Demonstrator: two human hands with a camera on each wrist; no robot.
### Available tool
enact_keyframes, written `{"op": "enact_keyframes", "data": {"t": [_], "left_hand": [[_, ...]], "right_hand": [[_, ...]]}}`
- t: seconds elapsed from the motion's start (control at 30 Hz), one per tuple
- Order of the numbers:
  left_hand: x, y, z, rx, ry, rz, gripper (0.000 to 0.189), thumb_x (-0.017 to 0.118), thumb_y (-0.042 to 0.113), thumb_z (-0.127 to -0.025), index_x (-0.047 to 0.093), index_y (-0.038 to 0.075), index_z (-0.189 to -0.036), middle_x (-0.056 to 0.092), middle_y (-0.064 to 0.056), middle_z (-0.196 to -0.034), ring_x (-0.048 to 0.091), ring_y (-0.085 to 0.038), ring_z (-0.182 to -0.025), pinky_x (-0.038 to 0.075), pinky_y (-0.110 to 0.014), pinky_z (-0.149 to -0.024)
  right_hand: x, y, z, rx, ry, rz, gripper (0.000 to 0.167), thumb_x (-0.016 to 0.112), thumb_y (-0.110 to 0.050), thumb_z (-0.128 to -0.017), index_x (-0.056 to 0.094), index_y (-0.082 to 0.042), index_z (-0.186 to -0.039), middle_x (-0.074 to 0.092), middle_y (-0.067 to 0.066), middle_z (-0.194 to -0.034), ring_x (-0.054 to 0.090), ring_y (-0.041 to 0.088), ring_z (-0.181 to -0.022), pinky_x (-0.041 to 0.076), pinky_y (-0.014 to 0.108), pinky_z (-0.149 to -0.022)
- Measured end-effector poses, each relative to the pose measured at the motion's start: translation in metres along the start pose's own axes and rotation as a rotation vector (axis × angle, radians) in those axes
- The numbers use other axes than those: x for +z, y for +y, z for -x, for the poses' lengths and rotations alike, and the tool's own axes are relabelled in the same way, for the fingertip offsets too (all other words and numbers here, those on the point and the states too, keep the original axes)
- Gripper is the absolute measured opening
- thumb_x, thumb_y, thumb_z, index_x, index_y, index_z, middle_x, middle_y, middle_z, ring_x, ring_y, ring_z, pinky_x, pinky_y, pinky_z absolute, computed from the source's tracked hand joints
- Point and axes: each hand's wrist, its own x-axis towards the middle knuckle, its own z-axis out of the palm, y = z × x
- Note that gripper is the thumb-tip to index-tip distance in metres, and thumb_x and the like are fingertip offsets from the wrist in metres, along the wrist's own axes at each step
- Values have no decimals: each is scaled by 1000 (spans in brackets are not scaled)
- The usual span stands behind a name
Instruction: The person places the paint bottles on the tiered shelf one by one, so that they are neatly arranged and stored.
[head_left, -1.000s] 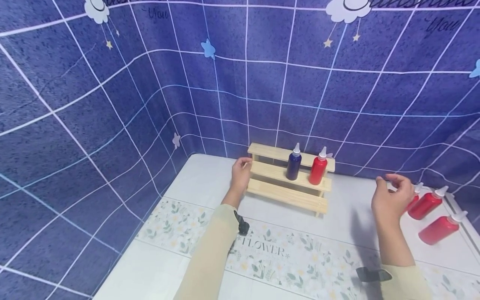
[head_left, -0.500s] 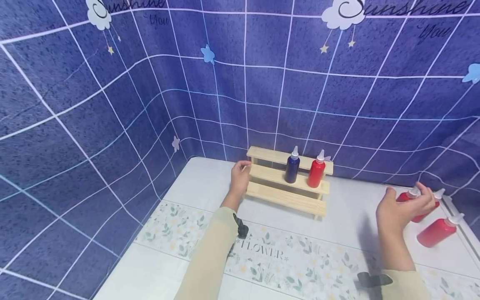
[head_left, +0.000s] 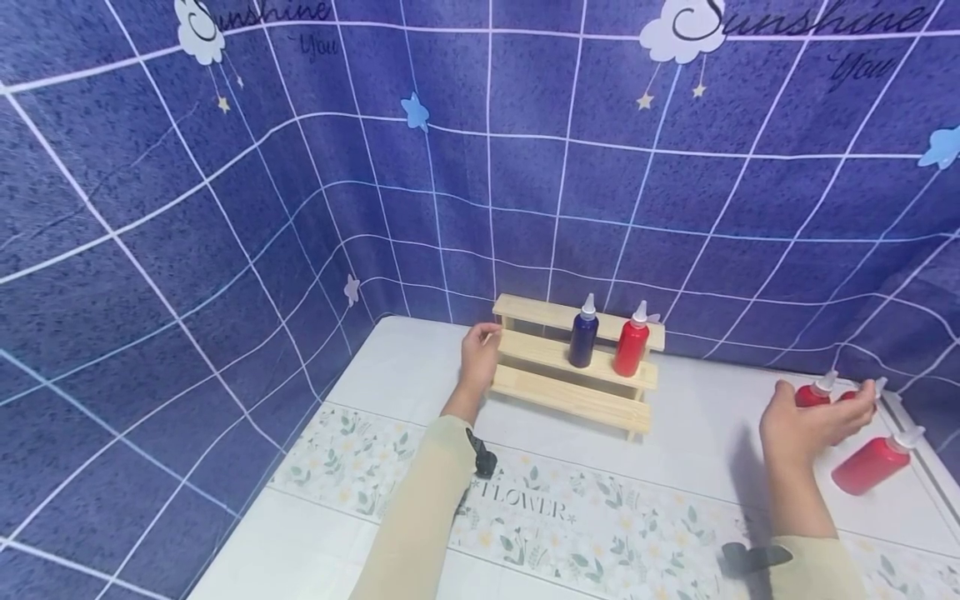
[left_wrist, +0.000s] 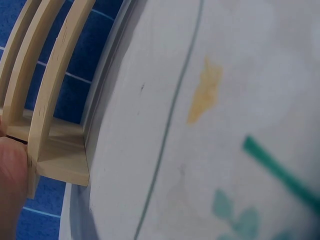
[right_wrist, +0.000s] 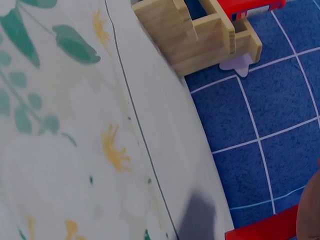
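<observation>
My left hand (head_left: 478,358) grips the left end of a three-tier wooden display rack (head_left: 570,400); in the left wrist view its thumb (left_wrist: 12,167) presses against the rack's side. A dark blue squeeze bottle (head_left: 582,340) and a red squeeze bottle (head_left: 632,348), both with white nozzle tips, stand on the middle tier. At the right, my right hand (head_left: 806,425) is spread with straight fingers and thumb apart, among more red squeeze bottles. One red bottle (head_left: 813,393) shows behind it, another is mostly hidden by the fingers, and a third red bottle (head_left: 870,465) is just to its right.
The white table (head_left: 405,358) carries a printed floral strip with the word FLOWER across its middle. Behind and to the left hangs a blue gridded curtain (head_left: 420,217) with clouds and stars. A pale raised edge (head_left: 926,442) runs beyond the bottles at the right.
My right hand has moved slightly right and its fingers have straightened out over the red bottles. The left hand stays at the rack's end; the head view has shifted slightly.
</observation>
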Motion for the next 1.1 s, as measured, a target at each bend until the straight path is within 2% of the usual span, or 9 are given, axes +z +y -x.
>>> {"op": "enact_keyframes", "data": {"t": [0.1,0.2,0.33,0.43,0.63,0.8,0.97,1.1], "left_hand": [[0,-2,-1,-9,-2,5,16,61,11,-103,69,5,-115,57,-22,-154,46,-35,-152,35,-52,-129],[2,-4,-2,-12,-8,3,15,61,11,-103,69,5,-115,59,-20,-152,48,-34,-151,36,-51,-129],[3,-4,-2,-8,-1,6,15,62,11,-102,70,4,-113,61,-20,-149,49,-34,-150,36,-51,-129],[3,-3,-2,-7,9,-1,15,62,11,-101,70,4,-113,62,-20,-148,48,-35,-151,35,-51,-130],[0,0,-2,-1,11,-16,16,62,10,-102,70,3,-114,61,-21,-149,48,-35,-151,35,-51,-130],[-3,-1,-4,-5,-1,-15,16,62,12,-102,69,5,-115,60,-20,-151,46,-35,-152,33,-52,-131],[-1,-6,-3,-14,-8,-25,16,62,14,-103,69,7,-115,60,-19,-151,47,-34,-152,33,-52,-131],[0,-4,-2,-9,-8,-7,16,62,12,-103,69,5,-115,60,-21,-150,47,-34,-152,33,-51,-130]], "right_hand": [[-1,1,-2,19,-14,7,93,67,-20,-92,13,-24,-167,12,4,-175,9,12,-164,6,19,-132],[-3,0,-4,17,6,4,94,68,-18,-92,13,-22,-168,14,4,-174,12,11,-163,7,15,-129],[-6,1,-8,29,39,11,94,69,-17,-92,14,-26,-167,17,1,-171,16,8,-161,12,12,-126],[-8,3,-10,39,39,66,94,68,-22,-93,13,-28,-168,14,-1,-173,14,11,-163,12,18,-130],[-11,6,-16,9,-10,138,98,64,-26,-94,2,-27,-170,-2,-5,-179,-2,18,-165,-4,34,-136],[-13,2,-13,56,-98,154,97,56,-25,-96,-7,-27,-170,-9,-10,-179,-2,28,-164,-1,43,-137],[-12,8,-11,23,-90,144,94,51,-17,-95,-4,-21,-170,0,1,-178,0,33,-164,-5,41,-136],[-9,11,-13,12,-40,134,91,50,-14,-93,4,-21,-171,10,5,-174,9,32,-162,8,36,-136]]}}
